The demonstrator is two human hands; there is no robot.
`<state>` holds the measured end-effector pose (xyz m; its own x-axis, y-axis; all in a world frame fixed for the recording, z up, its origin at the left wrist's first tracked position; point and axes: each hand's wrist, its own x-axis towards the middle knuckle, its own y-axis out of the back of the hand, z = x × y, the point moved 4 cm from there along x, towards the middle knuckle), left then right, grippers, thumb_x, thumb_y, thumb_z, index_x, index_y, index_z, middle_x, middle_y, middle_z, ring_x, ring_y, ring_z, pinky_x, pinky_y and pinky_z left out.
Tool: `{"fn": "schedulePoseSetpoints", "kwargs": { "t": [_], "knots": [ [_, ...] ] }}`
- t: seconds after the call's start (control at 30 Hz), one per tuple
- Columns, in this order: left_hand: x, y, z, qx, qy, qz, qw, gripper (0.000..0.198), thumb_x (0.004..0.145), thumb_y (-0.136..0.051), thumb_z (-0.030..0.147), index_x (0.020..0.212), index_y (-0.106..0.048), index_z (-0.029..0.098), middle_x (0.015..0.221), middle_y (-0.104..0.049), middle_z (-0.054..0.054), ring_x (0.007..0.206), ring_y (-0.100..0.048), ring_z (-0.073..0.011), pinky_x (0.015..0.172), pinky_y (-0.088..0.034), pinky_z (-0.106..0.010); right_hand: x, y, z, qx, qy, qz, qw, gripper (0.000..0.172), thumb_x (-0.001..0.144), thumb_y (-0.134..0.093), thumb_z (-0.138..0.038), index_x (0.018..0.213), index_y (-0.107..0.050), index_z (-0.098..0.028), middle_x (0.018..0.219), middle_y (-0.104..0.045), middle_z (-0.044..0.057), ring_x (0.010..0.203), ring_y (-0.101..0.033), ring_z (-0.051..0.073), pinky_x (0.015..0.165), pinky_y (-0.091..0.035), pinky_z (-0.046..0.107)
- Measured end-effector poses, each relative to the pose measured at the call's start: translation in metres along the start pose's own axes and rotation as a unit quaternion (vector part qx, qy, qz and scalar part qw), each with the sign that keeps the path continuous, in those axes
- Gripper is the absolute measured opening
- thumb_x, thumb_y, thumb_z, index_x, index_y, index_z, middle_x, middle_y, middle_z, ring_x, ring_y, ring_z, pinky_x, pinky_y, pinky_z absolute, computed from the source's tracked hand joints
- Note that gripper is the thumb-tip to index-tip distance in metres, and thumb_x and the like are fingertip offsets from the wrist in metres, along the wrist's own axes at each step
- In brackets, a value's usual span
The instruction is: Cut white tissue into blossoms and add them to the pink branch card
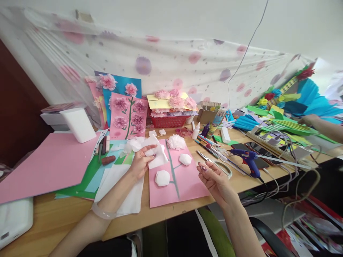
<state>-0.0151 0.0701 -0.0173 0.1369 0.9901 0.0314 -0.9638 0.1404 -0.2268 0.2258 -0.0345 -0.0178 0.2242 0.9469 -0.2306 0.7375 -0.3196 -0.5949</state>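
Observation:
My left hand (141,162) pinches a folded piece of white tissue paper (155,154) above the left edge of a pink sheet (160,196). Over the sheet's right edge is my right hand (214,178), thumb and fingertips closed together; whatever they hold, if anything, is too small to make out. A green-grey stem (173,175) with side branches runs up the pink sheet. Near its branches sit two flat white paper pieces, one at lower left (162,178) and one at right (185,159). A fluffy white paper flower (176,141) tops the stem.
Scissors (214,162), pencils and a blue glue gun (248,160) lie to the right, near phones and cables. White tissue sheets (120,192) lie left of the pink sheet. Finished flower pictures (128,116) and a red basket (170,121) stand behind. Another person's arm (321,126) reaches in at far right.

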Motion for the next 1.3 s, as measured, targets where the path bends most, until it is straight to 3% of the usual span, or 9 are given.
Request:
{"fn": "schedulePoseSetpoints", "kwargs": {
  "t": [0.07, 0.13, 0.23, 0.33, 0.47, 0.6, 0.73, 1.0, 1.3],
  "knots": [
    [-0.009, -0.004, 0.006, 0.039, -0.04, 0.023, 0.998, 0.02, 0.065, -0.063, 0.01, 0.082, -0.073, 0.014, 0.083, -0.074, -0.005, 0.063, -0.064, -0.0141, 0.059, -0.049, -0.023, -0.005, -0.01, 0.006, -0.002, -0.008, -0.025, 1.0, 0.026, 0.06, -0.084, -0.016, 0.079, -0.066, -0.02, 0.089, -0.076, 0.005, 0.086, -0.071, 0.017, 0.071, -0.056, 0.022],
    [-0.022, -0.013, 0.014, 0.084, -0.08, 0.021, 0.993, 0.017, 0.068, -0.06, 0.008, 0.076, -0.074, 0.016, 0.087, -0.075, -0.004, 0.073, -0.066, -0.016, 0.067, -0.05, -0.025, -0.012, -0.022, 0.013, -0.001, -0.015, -0.066, 0.998, 0.02, 0.069, -0.079, -0.022, 0.086, -0.068, -0.022, 0.099, -0.075, 0.006, 0.098, -0.069, 0.018, 0.079, -0.055, 0.024],
    [-0.05, -0.032, 0.035, 0.256, -0.242, -0.005, 0.936, 0.026, 0.078, -0.053, 0.01, 0.091, -0.074, 0.02, 0.095, -0.076, -0.003, 0.087, -0.068, -0.0177, 0.08, -0.051, -0.028, -0.023, -0.043, 0.024, -0.008, -0.015, -0.12, 0.993, 0.023, 0.079, -0.07, -0.028, 0.102, -0.069, -0.025, 0.117, -0.069, 0.005, 0.106, -0.065, 0.019, 0.084, -0.053, 0.027],
    [-0.069, -0.043, 0.047, 0.308, -0.317, -0.011, 0.897, 0.021, 0.079, -0.059, 0.015, 0.095, -0.072, 0.019, 0.092, -0.077, -0.003, 0.08, -0.071, -0.0172, 0.068, -0.055, -0.025, -0.032, -0.06, 0.032, -0.018, -0.009, -0.153, 0.988, 0.027, 0.085, -0.063, -0.031, 0.111, -0.066, -0.028, 0.128, -0.062, 0.005, 0.112, -0.061, 0.022, 0.088, -0.051, 0.033],
    [-0.076, -0.046, 0.056, 0.325, -0.387, 0.01, 0.863, 0.017, 0.079, -0.061, 0.014, 0.092, -0.072, 0.017, 0.088, -0.077, -0.004, 0.076, -0.072, -0.0157, 0.074, -0.057, -0.025, -0.034, -0.071, 0.036, -0.029, 0.016, -0.174, 0.984, 0.026, 0.086, -0.062, -0.034, 0.11, -0.067, -0.028, 0.128, -0.061, 0.006, 0.113, -0.06, 0.023, 0.091, -0.049, 0.036],
    [-0.073, -0.045, 0.058, 0.353, -0.413, 0.006, 0.84, 0.017, 0.08, -0.06, 0.013, 0.093, -0.071, 0.015, 0.086, -0.077, -0.004, 0.077, -0.072, -0.015, 0.075, -0.057, -0.023, -0.032, -0.073, 0.034, -0.083, 0.052, -0.172, 0.98, 0.025, 0.087, -0.06, -0.036, 0.111, -0.066, -0.029, 0.125, -0.064, 0.006, 0.115, -0.058, 0.023, 0.093, -0.048, 0.037],
    [-0.073, -0.045, 0.056, 0.415, -0.452, 0.022, 0.789, 0.017, 0.08, -0.061, 0.013, 0.095, -0.07, 0.015, 0.088, -0.077, -0.006, 0.08, -0.071, -0.0172, 0.076, -0.058, -0.026, -0.031, -0.068, 0.031, -0.159, 0.073, -0.158, 0.972, 0.026, 0.088, -0.06, -0.037, 0.112, -0.065, -0.03, 0.125, -0.064, 0.005, 0.118, -0.056, 0.024, 0.094, -0.048, 0.038],
    [-0.075, -0.047, 0.047, 0.511, -0.487, 0.022, 0.708, 0.018, 0.088, -0.052, 0.014, 0.097, -0.068, 0.014, 0.075, -0.074, -0.005, 0.062, -0.067, -0.0144, 0.059, -0.055, -0.024, -0.028, -0.063, 0.034, -0.203, 0.09, -0.144, 0.964, 0.028, 0.087, -0.06, -0.039, 0.113, -0.064, -0.028, 0.123, -0.065, 0.007, 0.121, -0.055, 0.026, 0.094, -0.049, 0.04],
    [-0.073, -0.048, 0.047, 0.552, -0.441, 0.001, 0.707, 0.02, 0.088, -0.049, 0.016, 0.089, -0.069, 0.017, 0.067, -0.071, -0.003, 0.059, -0.062, -0.0134, 0.056, -0.047, -0.023, -0.031, -0.064, 0.034, -0.234, 0.121, -0.128, 0.956, 0.026, 0.089, -0.058, -0.034, 0.113, -0.063, -0.026, 0.124, -0.065, 0.006, 0.121, -0.055, 0.024, 0.101, -0.044, 0.04]
  ]
}}
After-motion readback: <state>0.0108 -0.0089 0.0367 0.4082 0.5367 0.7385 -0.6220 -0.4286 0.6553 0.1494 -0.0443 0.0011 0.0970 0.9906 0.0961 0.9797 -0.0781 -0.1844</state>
